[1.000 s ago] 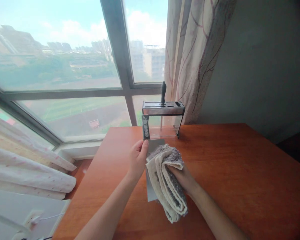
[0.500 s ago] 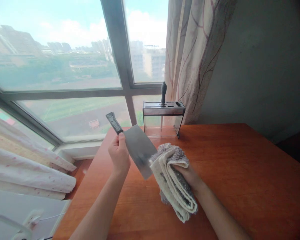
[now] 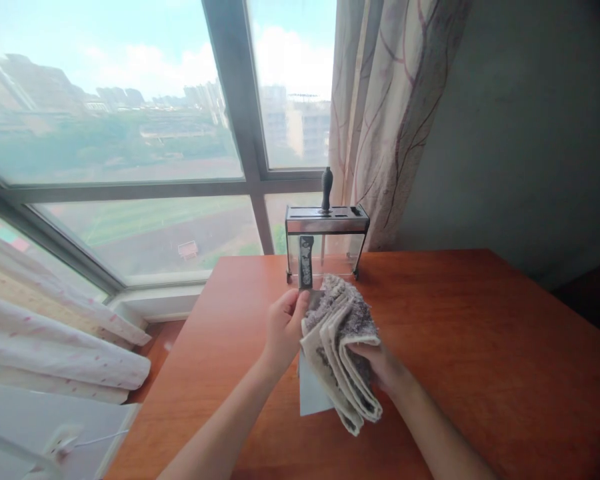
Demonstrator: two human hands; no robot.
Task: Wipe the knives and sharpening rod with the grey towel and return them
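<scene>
My left hand (image 3: pixel 286 327) pinches a cleaver (image 3: pixel 314 392) where the blade meets its dark patterned handle. The handle points away from me and the blade hangs toward me, above the table. A folded grey and cream towel (image 3: pixel 337 347) covers much of the blade; only its lower corner and a bit near the handle show. My right hand (image 3: pixel 380 363) is closed on the towel from the right side, with the fingers partly hidden in the folds. The towel lies against the blade.
A knife block (image 3: pixel 325 223) with clear sides and a metal top stands at the table's far edge, a dark-handled tool upright in it. Beneath is a reddish wooden table (image 3: pixel 480 347). Windows rise behind, with a curtain (image 3: pixel 380 100) at right and a wall socket (image 3: pixel 63 447) lower left.
My left hand has moved right and turned the cleaver from a slant to nearly straight. The towel now covers more of the blade; my right hand still holds it.
</scene>
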